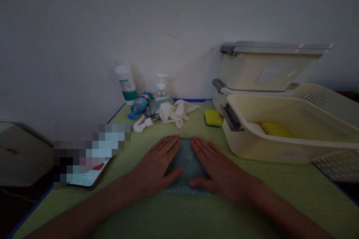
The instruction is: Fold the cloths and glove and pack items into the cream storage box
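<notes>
A grey-green cloth with a mesh-like pattern and a dark edge at its far side lies flat on the green table. My left hand rests palm down over its left part, fingers stretched forward and thumb pointing inward. Over the right part lies my right hand, also flat with straight fingers. Both thumbs come near each other on the cloth without touching. The cloth's side edges are hidden under my palms.
Behind the hands are white gloves, a spray head, a blue bottle, a white bottle, a pump bottle and a yellow sponge. Cream bins stand right. A partly blurred phone lies left.
</notes>
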Motion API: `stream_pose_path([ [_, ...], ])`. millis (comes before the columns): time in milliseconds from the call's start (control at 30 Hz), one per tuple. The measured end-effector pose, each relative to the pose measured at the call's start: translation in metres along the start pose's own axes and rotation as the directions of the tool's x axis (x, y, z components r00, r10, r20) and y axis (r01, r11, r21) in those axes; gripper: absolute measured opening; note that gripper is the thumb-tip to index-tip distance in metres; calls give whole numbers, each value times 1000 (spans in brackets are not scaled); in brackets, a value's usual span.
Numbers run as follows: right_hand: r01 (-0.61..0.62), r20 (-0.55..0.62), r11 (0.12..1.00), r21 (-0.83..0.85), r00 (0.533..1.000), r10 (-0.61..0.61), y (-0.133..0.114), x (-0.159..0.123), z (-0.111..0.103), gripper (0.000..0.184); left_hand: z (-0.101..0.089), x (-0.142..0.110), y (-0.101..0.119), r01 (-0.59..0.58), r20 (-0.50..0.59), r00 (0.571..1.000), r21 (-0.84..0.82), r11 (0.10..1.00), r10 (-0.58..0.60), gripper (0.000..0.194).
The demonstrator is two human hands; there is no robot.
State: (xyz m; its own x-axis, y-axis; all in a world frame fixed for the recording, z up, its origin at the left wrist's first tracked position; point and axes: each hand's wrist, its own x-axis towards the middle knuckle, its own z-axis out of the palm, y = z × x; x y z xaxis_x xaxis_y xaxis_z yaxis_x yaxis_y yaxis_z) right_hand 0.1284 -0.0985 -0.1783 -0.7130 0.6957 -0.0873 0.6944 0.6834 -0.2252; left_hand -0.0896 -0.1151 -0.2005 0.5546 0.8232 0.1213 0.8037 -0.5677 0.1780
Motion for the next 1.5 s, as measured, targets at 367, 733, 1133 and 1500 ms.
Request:
stream_pose_path([
  [367,50,-28,999,-4,998,-50,-13,4,12,94,14,-2,24,-127,47,991,14,992,126,61],
  [733,-5,-28,1000,-8,1000,5,-13,4,15,100,9,1,27,-73,147,986,2,997,72,63],
  [1133,3,18,1000,31,1000,-3,-10,4,15,111,17,-4,22,-20,86,996,3,1000,19,72],
  [1500,184,-99,977,-109,976,-195,-11,-8,-5,93,-10,-7,-14,-209,-235,953,-59,976,190,37],
])
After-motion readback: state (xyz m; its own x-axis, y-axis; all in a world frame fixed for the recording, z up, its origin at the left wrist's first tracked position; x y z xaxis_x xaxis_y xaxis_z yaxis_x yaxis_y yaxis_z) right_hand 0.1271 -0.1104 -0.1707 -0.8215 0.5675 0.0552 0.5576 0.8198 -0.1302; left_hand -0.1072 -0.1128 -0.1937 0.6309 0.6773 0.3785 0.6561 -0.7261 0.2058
